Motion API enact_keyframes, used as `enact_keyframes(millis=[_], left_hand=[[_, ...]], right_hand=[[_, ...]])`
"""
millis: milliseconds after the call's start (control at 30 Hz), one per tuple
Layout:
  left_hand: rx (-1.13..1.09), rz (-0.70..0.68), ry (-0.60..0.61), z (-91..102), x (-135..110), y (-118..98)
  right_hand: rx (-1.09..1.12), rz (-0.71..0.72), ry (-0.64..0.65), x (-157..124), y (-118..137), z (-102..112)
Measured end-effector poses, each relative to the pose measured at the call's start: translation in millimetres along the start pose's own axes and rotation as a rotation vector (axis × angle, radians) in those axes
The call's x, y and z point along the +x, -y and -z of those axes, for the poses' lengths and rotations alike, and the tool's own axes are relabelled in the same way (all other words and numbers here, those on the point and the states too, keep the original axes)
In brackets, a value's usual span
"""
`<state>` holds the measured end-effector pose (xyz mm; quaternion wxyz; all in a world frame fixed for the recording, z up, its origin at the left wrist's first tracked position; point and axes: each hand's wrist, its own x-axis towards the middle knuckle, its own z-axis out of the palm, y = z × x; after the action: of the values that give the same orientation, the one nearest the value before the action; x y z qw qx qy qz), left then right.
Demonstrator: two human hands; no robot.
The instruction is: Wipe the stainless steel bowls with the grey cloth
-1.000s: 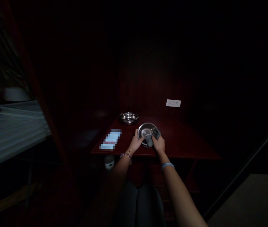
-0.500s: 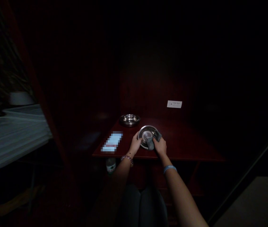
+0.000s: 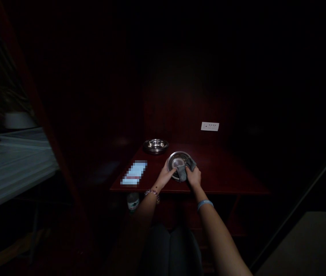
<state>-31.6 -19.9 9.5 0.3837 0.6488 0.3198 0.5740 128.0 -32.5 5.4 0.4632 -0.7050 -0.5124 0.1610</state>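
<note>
A shiny metal bowl is held tilted toward me above the dark red desk. My left hand grips its left side, thumb over the rim. In my right hand is a grey cloth, bunched and draped over the bowl's right and near rim, part of it inside. The right fingertips are partly hidden by cloth and bowl. Behind and to the left, another metal bowl or a small stack rests on the desk.
A pixelated bright phone-like rectangle lies at the desk's left front. A white socket plate is on the back panel. Below the desk edge stands a labelled bottle. Translucent plastic trays or lids are stacked at the far left.
The view has shifted slightly, so most things sit a little further left. My left thumb has moved closer to the cloth on the near rim. Both hands keep their holds.
</note>
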Motion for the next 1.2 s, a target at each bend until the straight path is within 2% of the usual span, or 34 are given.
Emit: enact_keyframes(millis=[100, 267, 567, 833, 967, 1200], left_hand=[[0.002, -0.044, 0.004, 0.9, 0, 0], [0.047, 0.009, 0.030, 1.3, -1, 2], [0.058, 0.011, 0.053, 1.0, -3, 2], [0.053, 0.001, 0.063, 0.9, -2, 7], [0.019, 0.002, 0.036, 1.2, 0, 7], [-0.096, 0.119, -0.050, 1.0, 1, -7]], right_hand=[[0.028, -0.001, -0.017, 1, 0, 0], [0.059, 0.010, -0.047, 2, -1, -1], [0.049, 0.046, -0.056, 1, -3, -2], [0.043, 0.019, -0.047, 0, -2, -2], [0.037, 0.029, -0.043, 0, -2, -2], [0.041, 0.061, -0.007, -2, -1, 0]])
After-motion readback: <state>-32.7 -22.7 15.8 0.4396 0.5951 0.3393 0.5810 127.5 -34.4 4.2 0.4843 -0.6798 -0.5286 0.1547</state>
